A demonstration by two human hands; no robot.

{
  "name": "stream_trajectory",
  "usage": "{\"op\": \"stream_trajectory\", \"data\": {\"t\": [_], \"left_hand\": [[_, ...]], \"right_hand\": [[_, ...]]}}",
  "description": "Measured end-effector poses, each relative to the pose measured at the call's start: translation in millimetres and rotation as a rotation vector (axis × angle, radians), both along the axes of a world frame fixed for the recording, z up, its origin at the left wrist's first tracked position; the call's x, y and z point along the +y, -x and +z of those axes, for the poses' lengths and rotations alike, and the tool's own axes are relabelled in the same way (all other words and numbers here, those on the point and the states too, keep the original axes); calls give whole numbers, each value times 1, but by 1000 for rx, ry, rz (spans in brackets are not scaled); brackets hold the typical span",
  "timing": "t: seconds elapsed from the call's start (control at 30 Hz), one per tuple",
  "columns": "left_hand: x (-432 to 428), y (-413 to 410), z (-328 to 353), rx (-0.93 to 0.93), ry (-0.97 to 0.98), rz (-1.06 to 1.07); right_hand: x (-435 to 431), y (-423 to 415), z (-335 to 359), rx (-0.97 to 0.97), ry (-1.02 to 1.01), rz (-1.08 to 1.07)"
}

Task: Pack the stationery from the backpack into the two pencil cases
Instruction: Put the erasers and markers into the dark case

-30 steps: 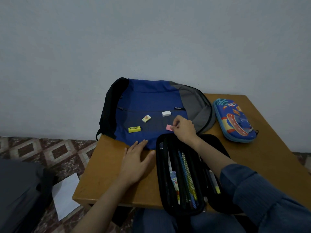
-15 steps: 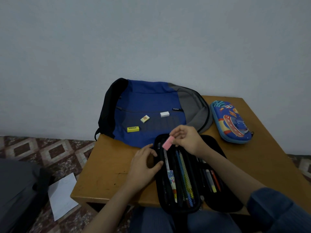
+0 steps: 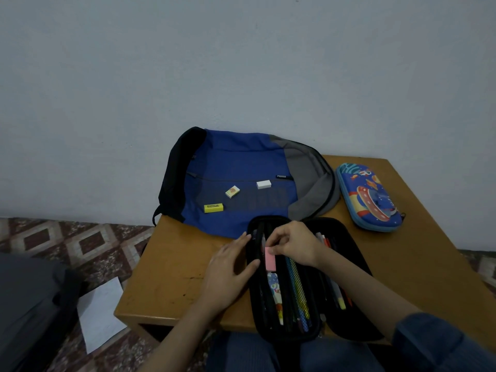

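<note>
Obs., head view. Your right hand (image 3: 295, 244) pinches the pink eraser (image 3: 270, 260) by its upper end, between thumb and fingertips, with the other fingers curled in. The eraser hangs long side towards you over the left half of the black pencil case (image 3: 346, 234). I cannot tell whether its lower end touches the contents.

Your left hand (image 3: 228, 272) holds nothing. Its fingers are straight and laid against the case's outer left wall, thumb tip at the rim, palm on the table (image 3: 429, 264).

The black case lies unzipped and spread flat at the near table edge. Pens and pencils (image 3: 298, 288) sit in loops in the left half, and a few more show in the right half under your right forearm.

The backpack (image 3: 241, 157) lies flat behind the case, against the wall. Three erasers rest on its front panel:
- yellow eraser (image 3: 213, 207), nearest you and leftmost
- printed eraser (image 3: 232, 191), just behind it
- white eraser (image 3: 263, 184), further right

The blue rocket-print pencil case (image 3: 367, 197) is zipped shut on the table, just right of the backpack.

On the floor to the left are a sheet of paper (image 3: 100, 312) and a dark bag (image 3: 26, 304)
</note>
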State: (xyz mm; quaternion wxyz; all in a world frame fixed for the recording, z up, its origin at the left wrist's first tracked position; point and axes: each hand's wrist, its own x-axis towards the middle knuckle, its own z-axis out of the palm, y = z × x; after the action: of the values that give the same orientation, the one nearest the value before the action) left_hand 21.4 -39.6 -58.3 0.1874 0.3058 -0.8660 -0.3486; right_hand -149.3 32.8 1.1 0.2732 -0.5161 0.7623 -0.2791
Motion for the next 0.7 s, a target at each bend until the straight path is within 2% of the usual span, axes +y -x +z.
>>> {"op": "stream_trajectory", "data": {"t": [0.13,0.23,0.3,0.4,0.5,0.7], "left_hand": [[0,1,0,12,-2,-2],[-5,-1,7,79,-59,16],[-19,-5,11,99,-20,89],[-48,-23,11,-42,122,240],[-63,-40,4,-229,212,246],[-58,-42,4,-224,234,245]], "right_hand": [[3,-4,-6,143,29,70],[1,-5,-5,164,10,73],[-2,-4,-3,159,7,63],[-11,-4,3,174,58,13],[-30,-8,7,190,151,-58],[-79,-24,10,219,237,-92]]}}
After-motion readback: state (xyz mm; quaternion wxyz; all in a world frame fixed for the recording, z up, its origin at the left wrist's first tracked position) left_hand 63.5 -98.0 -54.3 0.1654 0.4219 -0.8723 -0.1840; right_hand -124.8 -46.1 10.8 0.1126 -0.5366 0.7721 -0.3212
